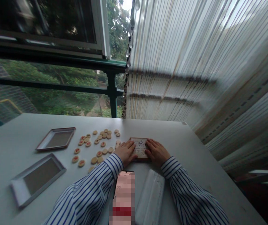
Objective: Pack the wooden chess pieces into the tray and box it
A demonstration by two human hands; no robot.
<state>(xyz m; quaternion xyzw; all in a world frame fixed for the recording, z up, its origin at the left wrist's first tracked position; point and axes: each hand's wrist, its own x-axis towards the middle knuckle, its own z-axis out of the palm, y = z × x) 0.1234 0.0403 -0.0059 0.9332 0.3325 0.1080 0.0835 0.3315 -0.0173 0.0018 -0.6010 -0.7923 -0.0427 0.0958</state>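
Observation:
A small flat board [140, 147] with a brown rim lies on the white table. Its pale face carries blue and dark marks too small to make out. My left hand [126, 152] holds its left side, fingers over the face and thumb near the front edge. My right hand [157, 151] grips the right side likewise, its fingertips on the face. The board's side edges are partly hidden under both hands. Left of the board, round wooden Chinese chess pieces [103, 144] lie scattered, some showing red characters, others plain side up. My left forearm hides part of this group.
At the left lie a shallow brown-rimmed box part [65, 139] and a white open tray [39, 178]. Between my forearms are a phone [124, 190], partly blurred out, and a clear plastic case [150, 197]. A string curtain [162, 62] and window railing border the table's far side.

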